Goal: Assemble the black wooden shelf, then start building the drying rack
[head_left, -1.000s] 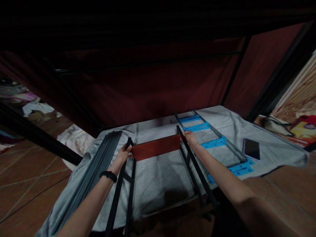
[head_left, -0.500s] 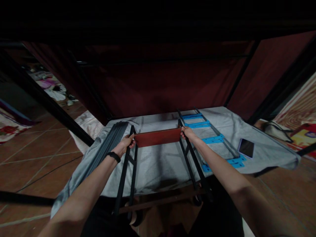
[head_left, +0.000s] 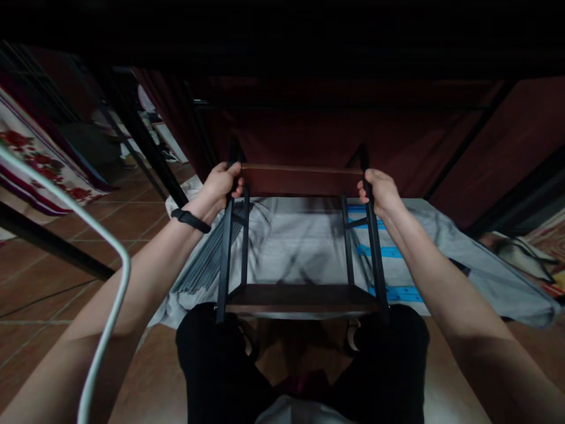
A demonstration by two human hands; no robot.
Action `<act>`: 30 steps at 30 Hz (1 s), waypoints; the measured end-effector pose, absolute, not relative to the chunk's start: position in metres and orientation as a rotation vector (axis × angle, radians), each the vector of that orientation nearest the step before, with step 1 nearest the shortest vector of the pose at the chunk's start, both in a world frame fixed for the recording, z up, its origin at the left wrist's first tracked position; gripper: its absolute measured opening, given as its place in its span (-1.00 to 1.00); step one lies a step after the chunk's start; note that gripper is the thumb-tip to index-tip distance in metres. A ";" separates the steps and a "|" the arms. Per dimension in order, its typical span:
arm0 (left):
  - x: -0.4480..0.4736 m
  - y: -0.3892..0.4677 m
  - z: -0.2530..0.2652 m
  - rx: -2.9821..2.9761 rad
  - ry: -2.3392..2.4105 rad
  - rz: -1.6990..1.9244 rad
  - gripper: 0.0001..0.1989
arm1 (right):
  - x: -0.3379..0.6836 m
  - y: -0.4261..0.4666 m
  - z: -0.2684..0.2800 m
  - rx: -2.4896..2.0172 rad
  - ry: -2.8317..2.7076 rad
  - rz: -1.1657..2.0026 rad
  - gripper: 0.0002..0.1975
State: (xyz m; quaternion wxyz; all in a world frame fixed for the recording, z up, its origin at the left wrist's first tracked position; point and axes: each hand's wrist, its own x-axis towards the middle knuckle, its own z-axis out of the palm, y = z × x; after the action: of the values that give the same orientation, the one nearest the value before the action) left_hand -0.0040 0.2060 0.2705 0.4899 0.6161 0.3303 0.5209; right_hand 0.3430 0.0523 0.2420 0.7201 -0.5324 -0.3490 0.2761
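A ladder-like black metal frame (head_left: 225, 250) is held upright or nearly so over the near edge of a crumpled grey cloth (head_left: 298, 241); whether its weight is borne by the cloth, the floor or the hands cannot be told. Between its two sides a long reddish-brown board (head_left: 304, 181) is seen at the top and a dark brown flat board (head_left: 302, 298) at the bottom, the latter in line with the cloth's near edge. The upper left side is grasped by the left hand (head_left: 226, 184), fingers curled round the bar beside the top board's end; the upper right side is gripped likewise by the right hand (head_left: 380, 188). Near the cloth's left edge a bundle of slim grey rods (head_left: 205, 259) is laid; toward its right half, partly behind the frame, flat bright-blue strips (head_left: 391, 252) are spread. At far left a thick white cable (head_left: 121, 253) is looped across the view in front of the left forearm. Risk, as judged: the frame could be racked out of square if one side were pushed harder than the other, and the top board's ends might then be loosened; fastenings there cannot be made out. The rods could be knocked by the left side if the frame were swung, and the cable might be snagged by the forearm.
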 end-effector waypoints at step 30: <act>0.001 0.117 0.154 1.461 0.685 1.789 -0.49 | 0.308 -0.006 0.150 -0.989 -0.631 0.032 -0.60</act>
State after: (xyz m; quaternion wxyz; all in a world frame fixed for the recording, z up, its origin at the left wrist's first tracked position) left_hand 0.0013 0.1173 0.1539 0.3580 0.5664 0.2653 0.6933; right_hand 0.3082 -0.0058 0.1497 0.8327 -0.4665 -0.2979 0.0150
